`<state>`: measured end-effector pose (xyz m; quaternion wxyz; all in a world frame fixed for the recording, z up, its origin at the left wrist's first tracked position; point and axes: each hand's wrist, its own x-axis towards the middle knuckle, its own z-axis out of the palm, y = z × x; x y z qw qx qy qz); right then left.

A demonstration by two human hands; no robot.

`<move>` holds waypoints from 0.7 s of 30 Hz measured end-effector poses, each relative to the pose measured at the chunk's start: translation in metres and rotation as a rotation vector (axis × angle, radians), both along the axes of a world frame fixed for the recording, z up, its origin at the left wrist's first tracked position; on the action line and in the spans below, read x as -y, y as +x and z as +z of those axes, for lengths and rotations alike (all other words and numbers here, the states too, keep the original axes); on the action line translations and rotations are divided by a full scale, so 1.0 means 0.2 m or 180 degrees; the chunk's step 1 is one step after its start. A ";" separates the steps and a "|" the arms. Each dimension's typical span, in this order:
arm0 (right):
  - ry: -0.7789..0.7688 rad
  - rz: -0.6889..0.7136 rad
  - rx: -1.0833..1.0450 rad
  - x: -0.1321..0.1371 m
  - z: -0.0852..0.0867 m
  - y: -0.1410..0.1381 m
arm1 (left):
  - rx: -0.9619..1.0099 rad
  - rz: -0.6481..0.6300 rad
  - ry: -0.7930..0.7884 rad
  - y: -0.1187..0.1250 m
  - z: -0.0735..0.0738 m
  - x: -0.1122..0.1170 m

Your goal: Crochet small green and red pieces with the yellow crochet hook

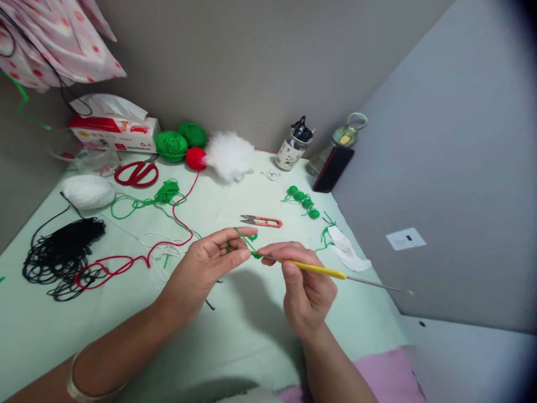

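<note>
My left hand (210, 263) pinches a small green crochet piece (254, 254) between thumb and fingers, with green yarn (241, 235) looped over its index finger. My right hand (304, 285) grips a yellow-handled crochet hook (323, 271); its tip meets the green piece and its metal end points right. Both hands hover above the pale green table cover (235, 336).
Orange thread snips (262, 221) lie just beyond my hands. Small green crocheted rounds (304, 201), white stuffing (229, 155), green yarn balls (180, 140), a red ball (196, 158), red scissors (136, 174), a tissue box (115, 131), black yarn (62, 252), a jar (293, 146) and a phone (333, 168) surround them.
</note>
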<state>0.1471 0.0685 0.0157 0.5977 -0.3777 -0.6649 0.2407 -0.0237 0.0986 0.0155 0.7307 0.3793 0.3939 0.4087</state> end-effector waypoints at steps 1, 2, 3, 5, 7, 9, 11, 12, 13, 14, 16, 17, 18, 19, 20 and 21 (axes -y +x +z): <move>0.0097 -0.0023 0.0164 0.00 0.00 0.00 | -0.0004 0.0036 0.0013 0.00 0.00 0.00; 0.0228 -0.0069 0.0405 0.00 -0.01 0.00 | 0.0008 0.0078 0.0025 0.01 0.00 0.01; 0.0392 -0.0139 0.0717 0.01 -0.01 0.00 | 0.0045 0.0114 0.0024 0.01 0.00 0.01; 0.0738 -0.0308 0.1432 0.01 -0.01 0.00 | 0.0202 0.0122 -0.0052 0.02 0.01 0.02; 0.0956 -0.0476 0.1923 0.02 -0.02 0.00 | 0.0462 0.0000 -0.0291 0.02 0.01 0.02; 0.0903 -0.0527 0.1836 0.02 -0.02 0.00 | 0.0741 -0.0191 -0.0601 0.02 0.01 0.01; 0.0572 -0.0474 0.1153 0.01 -0.01 0.01 | 0.0901 -0.0273 -0.0793 0.02 0.01 0.00; 0.0346 -0.0414 0.0680 0.00 -0.01 0.01 | 0.0908 -0.0264 -0.0809 0.02 0.01 0.00; 0.0103 -0.0334 0.0197 0.00 -0.01 0.01 | 0.0865 -0.0230 -0.0774 0.01 0.01 0.00; -0.0141 -0.0235 -0.0229 -0.01 -0.01 0.01 | 0.0784 -0.0185 -0.0712 0.01 0.02 -0.01; -0.0531 -0.0017 -0.0743 -0.03 -0.01 0.01 | 0.0604 -0.0124 -0.0538 0.01 0.02 0.00; -0.0623 0.0089 -0.0809 -0.04 -0.01 0.00 | 0.0541 -0.0108 -0.0444 0.02 0.02 0.01; -0.0653 0.0167 -0.0789 -0.05 -0.01 0.00 | 0.0500 -0.0105 -0.0364 0.02 0.02 0.02; -0.0637 0.0213 -0.0718 -0.05 -0.01 0.00 | 0.0468 -0.0106 -0.0296 0.02 0.02 0.03; -0.0589 0.0223 -0.0634 -0.05 -0.01 -0.01 | 0.0436 -0.0108 -0.0249 0.03 0.01 0.03; -0.0528 0.0205 -0.0550 -0.04 -0.01 -0.01 | 0.0387 -0.0097 -0.0219 0.03 0.01 0.04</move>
